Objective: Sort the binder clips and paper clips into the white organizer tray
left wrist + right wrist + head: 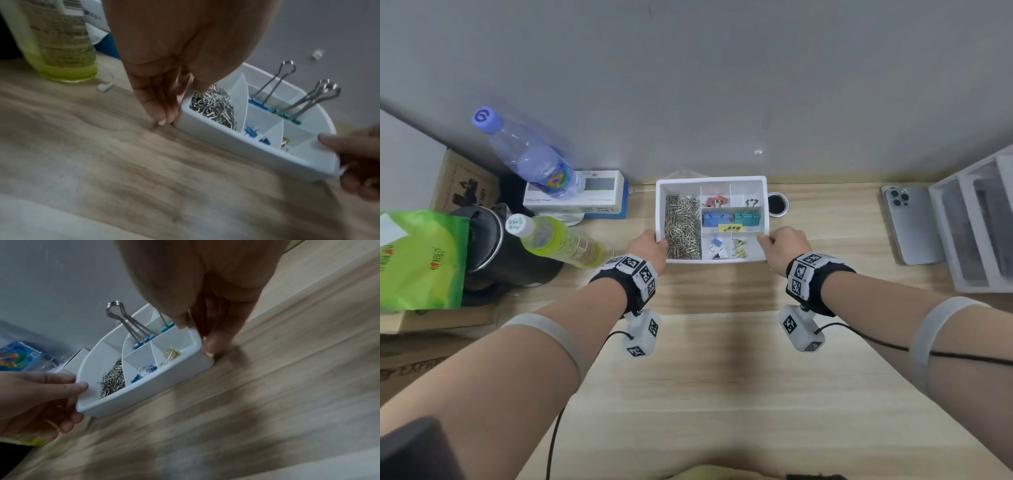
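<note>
The white organizer tray [711, 181] [213, 131] [144, 391] stands on the wooden desk near the wall. Its long left compartment holds a heap of silver paper clips [682, 226] [213, 104] [112, 382]. A large blue binder clip [716, 218], a teal one [747, 216] and a pink one [715, 199] fill the middle and back cells. Small blue [715, 244] and yellow [739, 251] binder clips lie in the front cells. My left hand [650, 245] [164, 104] grips the tray's left front edge, thumb over the rim. My right hand [779, 245] [207, 337] grips the right front corner likewise.
Left of the tray stand a yellow-green drink bottle [558, 240], a clear water bottle [530, 157], a black kettle [493, 246] and a green bag [421, 257]. A small round black dish [778, 204] sits by the tray's right wall. A phone [909, 222] and clear plastic drawers [976, 219] are far right.
</note>
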`<state>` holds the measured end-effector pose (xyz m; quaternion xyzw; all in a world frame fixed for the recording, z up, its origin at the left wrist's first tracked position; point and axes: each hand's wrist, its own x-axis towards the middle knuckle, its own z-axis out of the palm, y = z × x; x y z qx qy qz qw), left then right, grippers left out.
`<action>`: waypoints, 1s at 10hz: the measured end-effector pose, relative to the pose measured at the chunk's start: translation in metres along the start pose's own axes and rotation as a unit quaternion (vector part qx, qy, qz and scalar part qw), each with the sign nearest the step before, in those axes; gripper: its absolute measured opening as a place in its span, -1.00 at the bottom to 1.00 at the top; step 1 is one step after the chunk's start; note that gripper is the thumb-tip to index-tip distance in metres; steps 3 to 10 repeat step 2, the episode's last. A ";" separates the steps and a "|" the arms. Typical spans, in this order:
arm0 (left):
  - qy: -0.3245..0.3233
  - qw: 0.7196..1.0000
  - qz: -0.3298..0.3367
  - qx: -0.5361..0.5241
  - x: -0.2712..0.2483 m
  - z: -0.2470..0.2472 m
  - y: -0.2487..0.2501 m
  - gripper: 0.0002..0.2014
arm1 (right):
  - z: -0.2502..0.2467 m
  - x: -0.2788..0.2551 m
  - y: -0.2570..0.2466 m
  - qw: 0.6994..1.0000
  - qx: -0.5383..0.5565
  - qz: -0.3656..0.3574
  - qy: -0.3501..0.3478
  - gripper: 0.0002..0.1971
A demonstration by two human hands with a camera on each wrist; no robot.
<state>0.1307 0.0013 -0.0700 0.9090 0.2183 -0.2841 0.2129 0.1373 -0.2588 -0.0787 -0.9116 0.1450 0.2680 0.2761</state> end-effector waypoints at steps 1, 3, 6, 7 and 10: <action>-0.003 0.998 -0.059 -0.027 -0.010 -0.005 0.002 -0.51 | -0.014 -0.007 -0.003 1.000 0.002 -0.014 -0.001 -0.52; 0.023 0.998 -0.040 -0.036 -0.019 -0.020 0.000 -0.42 | -0.037 -0.022 -0.008 0.998 0.027 -0.049 0.033 -0.56; 0.023 0.998 -0.040 -0.036 -0.019 -0.020 0.000 -0.42 | -0.037 -0.022 -0.008 0.998 0.027 -0.049 0.033 -0.56; 0.023 0.998 -0.040 -0.036 -0.019 -0.020 0.000 -0.42 | -0.037 -0.022 -0.008 0.998 0.027 -0.049 0.033 -0.56; 0.023 0.998 -0.040 -0.036 -0.019 -0.020 0.000 -0.42 | -0.037 -0.022 -0.008 0.998 0.027 -0.049 0.033 -0.56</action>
